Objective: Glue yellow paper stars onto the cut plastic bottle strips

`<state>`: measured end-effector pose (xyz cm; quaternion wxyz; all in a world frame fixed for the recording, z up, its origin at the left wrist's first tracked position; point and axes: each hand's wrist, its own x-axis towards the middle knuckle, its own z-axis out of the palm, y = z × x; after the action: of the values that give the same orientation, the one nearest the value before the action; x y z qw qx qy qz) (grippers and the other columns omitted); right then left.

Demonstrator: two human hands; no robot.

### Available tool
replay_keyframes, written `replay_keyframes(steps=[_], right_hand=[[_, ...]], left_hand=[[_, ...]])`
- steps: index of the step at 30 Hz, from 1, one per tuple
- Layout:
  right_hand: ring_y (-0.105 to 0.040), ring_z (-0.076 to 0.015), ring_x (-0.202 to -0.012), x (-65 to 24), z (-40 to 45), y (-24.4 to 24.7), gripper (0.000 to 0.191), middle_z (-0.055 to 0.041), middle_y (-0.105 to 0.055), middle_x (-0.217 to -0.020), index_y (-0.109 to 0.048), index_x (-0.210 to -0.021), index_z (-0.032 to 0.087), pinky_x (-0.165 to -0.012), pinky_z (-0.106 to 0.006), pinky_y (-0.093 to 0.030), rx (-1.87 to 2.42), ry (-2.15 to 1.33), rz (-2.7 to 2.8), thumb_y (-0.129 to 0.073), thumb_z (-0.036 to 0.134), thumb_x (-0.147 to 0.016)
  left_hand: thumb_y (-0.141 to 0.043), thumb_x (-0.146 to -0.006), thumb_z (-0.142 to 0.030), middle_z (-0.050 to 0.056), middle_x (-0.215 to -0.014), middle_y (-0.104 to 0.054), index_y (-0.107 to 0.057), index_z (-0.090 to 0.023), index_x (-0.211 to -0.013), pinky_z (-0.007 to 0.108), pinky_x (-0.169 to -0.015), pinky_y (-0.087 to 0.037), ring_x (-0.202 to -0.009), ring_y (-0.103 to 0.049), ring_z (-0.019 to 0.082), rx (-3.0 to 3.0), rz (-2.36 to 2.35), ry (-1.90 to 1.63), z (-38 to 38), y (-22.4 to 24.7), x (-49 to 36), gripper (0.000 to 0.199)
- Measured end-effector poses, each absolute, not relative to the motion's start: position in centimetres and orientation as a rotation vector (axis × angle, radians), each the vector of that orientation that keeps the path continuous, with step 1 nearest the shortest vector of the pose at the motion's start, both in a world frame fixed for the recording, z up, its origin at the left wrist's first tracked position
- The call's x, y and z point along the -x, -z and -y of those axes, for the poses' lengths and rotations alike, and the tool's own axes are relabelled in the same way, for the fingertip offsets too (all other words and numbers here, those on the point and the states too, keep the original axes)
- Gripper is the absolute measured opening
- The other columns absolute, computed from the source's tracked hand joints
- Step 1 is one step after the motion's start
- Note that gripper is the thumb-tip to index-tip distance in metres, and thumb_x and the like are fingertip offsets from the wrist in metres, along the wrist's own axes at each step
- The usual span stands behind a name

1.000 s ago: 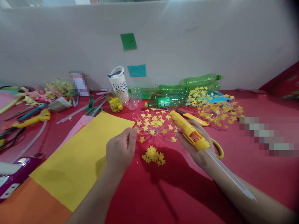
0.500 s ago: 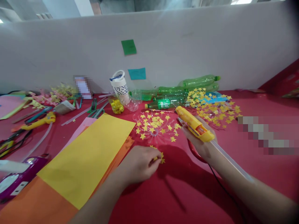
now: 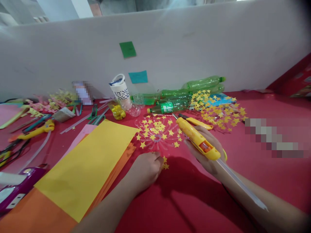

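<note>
My right hand [image 3: 207, 149] holds a yellow glue gun [image 3: 198, 139] with a long clear glue stick out of its rear; its nozzle points up and left. Fingers closed, my left hand [image 3: 147, 170] rests low over the red table [image 3: 194, 200]; what it pinches, if anything, is hidden. Small yellow stars [image 3: 165, 166] lie beside its fingertips. Just beyond is a clear plastic piece cut into spread strips [image 3: 157, 138], with many yellow stars on it. A yellow-handled tool [image 3: 199, 123] lies behind the glue gun.
Yellow paper [image 3: 89, 165] over orange sheets lies left, near a purple power strip [image 3: 21, 187] and another glue gun [image 3: 39, 130]. At the back are a white cup [image 3: 120, 89], green bottles [image 3: 204, 83] and a second star-covered piece [image 3: 221, 116] at right.
My right hand and the glue gun have moved slightly down and left. The yellow-handled tool behind the gun now shows. My left hand has turned, covering its fingertips.
</note>
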<state>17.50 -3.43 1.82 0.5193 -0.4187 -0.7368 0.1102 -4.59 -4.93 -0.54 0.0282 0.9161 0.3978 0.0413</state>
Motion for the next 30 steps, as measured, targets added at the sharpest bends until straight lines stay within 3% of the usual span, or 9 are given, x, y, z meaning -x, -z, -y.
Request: replay_keyframes(steps=[6, 12, 17, 19, 23, 30], right_hand=[[-0.056, -0.0168, -0.076, -17.5, 3.9, -2.2, 0.008, -0.0019, -0.054, -0.083, -0.057, -0.078, 0.021, -0.071, -0.031, -0.047, 0.967, -0.336, 1.839, -0.062, 0.015, -0.078], [-0.055, -0.0160, -0.077, -17.5, 3.9, -2.0, 0.009, -0.0022, -0.053, -0.087, -0.056, -0.080, 0.021, -0.070, -0.029, -0.046, 0.978, -0.336, 1.826, -0.061, 0.014, -0.079], [-0.056, -0.0160, -0.076, -17.5, 4.1, -1.8, 0.010, -0.0020, -0.053, -0.087, -0.053, -0.078, 0.022, -0.070, -0.029, -0.046, 0.968, -0.326, 1.812, -0.060, 0.014, -0.079], [-0.056, -0.0162, -0.074, -17.3, 4.4, -1.7, 0.011, -0.0015, -0.053, -0.084, -0.052, -0.079, 0.022, -0.068, -0.029, -0.046, 0.958, -0.328, 1.837, -0.061, 0.014, -0.078], [-0.053, -0.0148, -0.067, -16.3, 5.3, -0.9, 0.019, 0.0000, -0.053, -0.077, -0.048, -0.076, 0.022, -0.061, -0.026, -0.045, 0.877, -0.479, 1.979, -0.066, 0.017, -0.073], [-0.050, -0.0114, -0.058, -15.0, 6.5, 0.2, 0.014, 0.0021, -0.052, -0.069, -0.048, -0.074, 0.022, -0.052, -0.021, -0.042, 0.990, -0.572, 1.908, -0.061, 0.016, -0.077]], left_hand=[[-0.040, -0.091, -0.031, 0.008, -0.083, -0.064, -0.059, -0.015, -0.090, 0.032, -0.062, -0.045, -0.072, -0.061, 0.021, -2.843, -1.290, -0.152, 4.9, 0.8, 3.8, 0.025], [-0.034, -0.092, -0.022, 0.008, -0.076, -0.064, -0.060, -0.015, -0.082, 0.031, -0.059, -0.044, -0.067, -0.061, 0.020, -2.857, -1.301, -0.141, 4.9, 1.5, 3.5, 0.029], [-0.045, -0.088, -0.026, 0.005, -0.075, -0.066, -0.061, -0.017, -0.086, 0.028, -0.063, -0.045, -0.067, -0.061, 0.017, -2.291, -1.328, -0.612, 5.6, 0.8, 3.1, 0.018], [-0.048, -0.087, -0.028, 0.001, -0.066, -0.063, -0.058, -0.017, -0.082, 0.024, -0.057, -0.044, -0.058, -0.058, 0.013, -1.916, -1.225, -0.760, 6.0, 0.3, 2.7, 0.016], [-0.048, -0.087, -0.036, -0.006, -0.051, -0.053, -0.047, -0.018, -0.076, 0.018, -0.038, -0.032, -0.035, -0.042, 0.006, -1.331, -1.050, -0.822, 6.4, -0.3, 2.1, 0.021], [-0.054, -0.085, -0.036, -0.003, -0.055, -0.059, -0.051, -0.017, -0.078, 0.017, -0.038, -0.035, -0.036, -0.046, 0.005, -1.203, -0.915, -0.882, 6.8, -0.4, 2.0, 0.021]])
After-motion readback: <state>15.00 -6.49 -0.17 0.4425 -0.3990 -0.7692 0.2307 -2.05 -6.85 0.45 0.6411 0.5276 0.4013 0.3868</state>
